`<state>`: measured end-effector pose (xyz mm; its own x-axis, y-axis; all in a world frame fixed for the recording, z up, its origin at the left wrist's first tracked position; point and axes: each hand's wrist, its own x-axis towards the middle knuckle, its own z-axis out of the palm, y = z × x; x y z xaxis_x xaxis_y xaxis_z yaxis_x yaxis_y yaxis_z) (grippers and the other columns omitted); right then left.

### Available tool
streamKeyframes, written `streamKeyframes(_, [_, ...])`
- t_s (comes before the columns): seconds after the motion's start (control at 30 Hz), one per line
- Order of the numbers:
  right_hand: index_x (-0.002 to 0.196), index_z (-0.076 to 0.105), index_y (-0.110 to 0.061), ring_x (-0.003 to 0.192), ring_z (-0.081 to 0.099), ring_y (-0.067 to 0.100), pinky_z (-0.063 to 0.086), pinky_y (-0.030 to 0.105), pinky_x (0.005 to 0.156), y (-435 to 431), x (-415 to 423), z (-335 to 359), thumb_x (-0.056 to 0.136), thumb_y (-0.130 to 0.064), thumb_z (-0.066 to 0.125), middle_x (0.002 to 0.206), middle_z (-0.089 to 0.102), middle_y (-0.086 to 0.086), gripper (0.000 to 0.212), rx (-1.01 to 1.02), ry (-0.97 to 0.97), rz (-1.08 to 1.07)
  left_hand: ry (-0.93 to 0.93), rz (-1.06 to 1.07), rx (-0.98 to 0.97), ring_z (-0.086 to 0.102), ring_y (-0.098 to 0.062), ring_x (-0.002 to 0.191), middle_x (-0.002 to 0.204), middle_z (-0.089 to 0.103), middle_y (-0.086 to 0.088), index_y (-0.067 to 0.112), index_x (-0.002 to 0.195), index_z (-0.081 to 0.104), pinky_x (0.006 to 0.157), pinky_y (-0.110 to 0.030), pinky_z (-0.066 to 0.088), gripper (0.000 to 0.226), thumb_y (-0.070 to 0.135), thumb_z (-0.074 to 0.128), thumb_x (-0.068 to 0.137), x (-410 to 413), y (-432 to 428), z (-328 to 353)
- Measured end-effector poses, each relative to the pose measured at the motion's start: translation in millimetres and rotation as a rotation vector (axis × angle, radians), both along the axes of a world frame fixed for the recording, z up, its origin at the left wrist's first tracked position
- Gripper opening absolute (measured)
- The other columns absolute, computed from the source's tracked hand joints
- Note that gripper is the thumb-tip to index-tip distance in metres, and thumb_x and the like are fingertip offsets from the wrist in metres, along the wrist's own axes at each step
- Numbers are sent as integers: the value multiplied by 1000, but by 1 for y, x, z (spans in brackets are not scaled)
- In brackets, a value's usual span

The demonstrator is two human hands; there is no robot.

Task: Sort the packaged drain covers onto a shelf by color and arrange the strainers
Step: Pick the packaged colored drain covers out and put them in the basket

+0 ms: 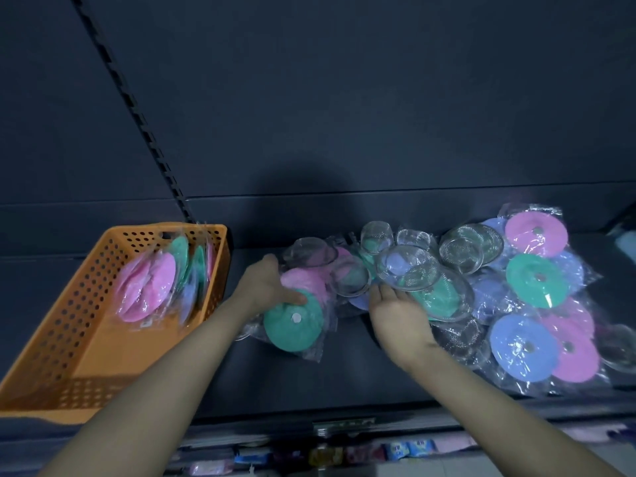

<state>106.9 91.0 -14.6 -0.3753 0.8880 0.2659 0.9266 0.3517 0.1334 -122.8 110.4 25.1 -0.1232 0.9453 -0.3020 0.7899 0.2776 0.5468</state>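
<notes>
A heap of bagged drain covers in pink, green and blue lies on the dark shelf (344,373), mixed with several metal mesh strainers (406,270). My left hand (265,287) grips a bagged green cover (292,325) with a pink one (303,280) behind it. My right hand (395,315) rests palm down at the heap's edge, fingers under a large strainer lying over another green cover (437,297). More covers lie at the right: pink (535,234), green (533,280), blue (519,346).
An orange perforated basket (69,339) stands at the left on the shelf, holding several bagged covers (151,287) upright at its far end. A slotted upright runs along the dark back panel. Packaged goods show on the shelf below.
</notes>
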Motion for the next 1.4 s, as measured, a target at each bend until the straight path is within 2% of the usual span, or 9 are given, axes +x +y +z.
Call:
streamKeyframes(0.17, [76, 68, -8, 56, 60, 31, 46, 27, 47, 0, 8, 14, 45, 9, 64, 68, 62, 8, 36, -98, 123, -61, -190, 136, 199, 52, -17, 91, 111, 54, -1, 12, 128, 45, 67, -28, 43, 69, 27, 81, 71, -7, -4, 7])
streamKeyframes(0.4, [91, 54, -8, 77, 62, 38, 42, 35, 58, 17, 7, 32, 81, 2, 48, 87, 66, 14, 15, -229, 337, -134, -324, 255, 339, 53, -11, 77, 108, 53, -2, 12, 136, 38, 59, -23, 42, 58, 14, 65, 85, -10, -15, 15])
streamKeyframes(0.6, [88, 42, -16, 72, 59, 35, 44, 40, 64, 13, 5, 49, 94, -15, 48, 78, 64, 13, 9, -280, 714, -67, -390, 381, 462, 54, -10, 69, 83, 53, 3, 13, 122, 43, 66, -37, 52, 39, 11, 59, 87, -12, -22, 25])
streamKeyframes(0.8, [83, 43, -10, 61, 45, 16, 30, 31, 57, 17, -15, 72, 93, -17, 50, 68, 48, -1, 15, -263, 1040, -128, -419, 499, 615, 50, -7, 67, 77, 50, 7, 16, 113, 42, 58, -18, 40, 43, 18, 71, 82, -15, -25, 38])
streamKeyframes(0.9, [75, 41, -14, 59, 37, 18, 35, 30, 56, 22, -29, 78, 87, -17, 54, 67, 43, 0, 18, -380, 1344, -282, -436, 551, 640, 52, -5, 72, 81, 53, 10, 17, 110, 48, 65, -21, 41, 41, 20, 75, 79, -18, -28, 44])
streamKeyframes(1.07, [69, 37, -17, 60, 31, 18, 31, 35, 56, 23, -51, 87, 78, -14, 56, 65, 36, 5, 21, -606, 1632, -393, -459, 486, 729, 61, -11, 77, 79, 64, 8, 25, 77, 59, 69, -27, 51, 15, 21, 73, 79, -27, -36, 58])
streamKeyframes(1.2, [63, 33, -17, 55, 32, 21, 29, 35, 52, 22, -79, 100, 78, -4, 53, 58, 30, 4, 28, -717, 1678, -322, -469, 344, 761, 61, 0, 85, 90, 65, 17, 20, 83, 59, 73, -22, 52, 11, 18, 70, 83, -33, -44, 67])
streamKeyframes(1.3, [83, 51, -5, 66, 42, 34, 38, 41, 57, 15, -107, 109, 70, -6, 55, 75, 42, 16, 13, -839, 1763, -255, -397, 258, 783, 57, 5, 75, 84, 63, 14, 23, 76, 51, 64, -11, 45, 22, 16, 71, 82, -39, -54, 69])
streamKeyframes(1.4, [99, 56, 9, 70, 57, 29, 47, 27, 47, 6, -131, 115, 81, 1, 51, 83, 57, 23, 20, -890, 1791, -186, -328, 163, 808, 57, 6, 86, 94, 62, 19, 20, 98, 57, 75, -11, 45, 23, 15, 71, 80, -53, -67, 69])
